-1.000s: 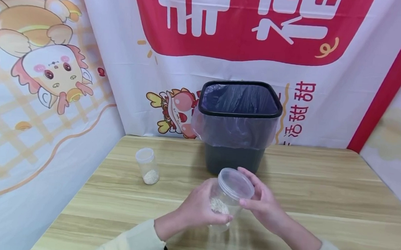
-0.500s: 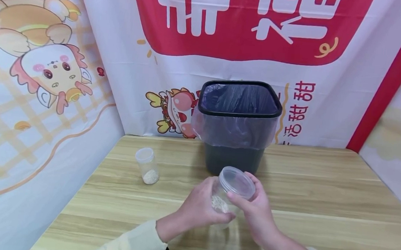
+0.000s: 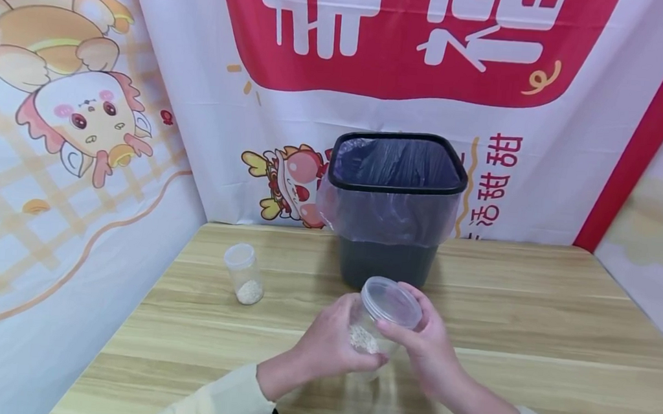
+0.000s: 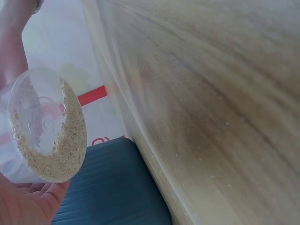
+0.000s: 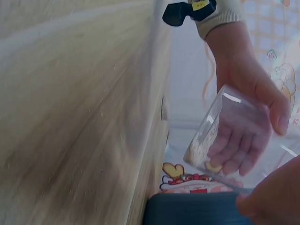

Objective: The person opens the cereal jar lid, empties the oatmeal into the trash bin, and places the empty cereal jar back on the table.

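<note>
A clear plastic jar (image 3: 365,330) with a translucent lid (image 3: 392,303) is held tilted above the table, its top leaning right. Pale flakes, resembling oats, lie in its lower part; the left wrist view shows these flakes (image 4: 65,150) spread over the jar's base. My left hand (image 3: 329,340) grips the jar's body from the left, thumb across the front. Around the lid curl the thumb and fingers of my right hand (image 3: 429,341). In the right wrist view, my left hand (image 5: 248,103) shows through the clear wall.
A smaller clear jar (image 3: 244,275) with pale flakes at its bottom stands on the left of the wooden table (image 3: 533,314). Behind my hands is a dark bin (image 3: 385,263) lined with a translucent bag. Printed cloth (image 3: 173,58) hangs around the back and sides.
My right hand has shifted round the lid; its thumb now lies further over the lid's front edge than a second ago. My left hand and the jar have hardly moved.
</note>
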### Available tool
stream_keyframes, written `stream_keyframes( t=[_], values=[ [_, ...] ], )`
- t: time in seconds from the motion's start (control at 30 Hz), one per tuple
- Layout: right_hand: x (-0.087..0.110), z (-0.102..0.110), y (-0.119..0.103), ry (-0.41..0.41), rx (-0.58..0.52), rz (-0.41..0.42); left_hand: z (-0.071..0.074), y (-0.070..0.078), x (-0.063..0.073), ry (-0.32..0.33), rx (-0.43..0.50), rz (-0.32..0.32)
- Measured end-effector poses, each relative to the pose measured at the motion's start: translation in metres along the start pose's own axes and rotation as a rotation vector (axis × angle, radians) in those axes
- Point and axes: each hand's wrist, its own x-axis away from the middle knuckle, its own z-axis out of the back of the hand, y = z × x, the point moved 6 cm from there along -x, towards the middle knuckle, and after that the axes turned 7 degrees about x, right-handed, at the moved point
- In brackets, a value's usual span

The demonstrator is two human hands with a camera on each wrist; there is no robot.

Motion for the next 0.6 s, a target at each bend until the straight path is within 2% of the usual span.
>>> stream_keyframes(
  t=[0.23,0.37,0.47,0.6],
  values=[
    [-0.009,0.005,-0.002,-0.247,-0.044,0.094,0.001,-0.002,0.0,-0.021,0.041,0.015],
    [-0.011,0.007,-0.001,-0.376,-0.084,0.107,0.0,-0.003,0.0,-0.041,0.072,0.022],
    [-0.012,0.009,0.0,-0.427,-0.097,0.089,0.0,-0.004,0.0,-0.059,0.098,0.031],
    [-0.012,0.009,0.001,-0.449,-0.11,0.083,-0.001,-0.006,0.001,-0.07,0.112,0.04]
  ],
)
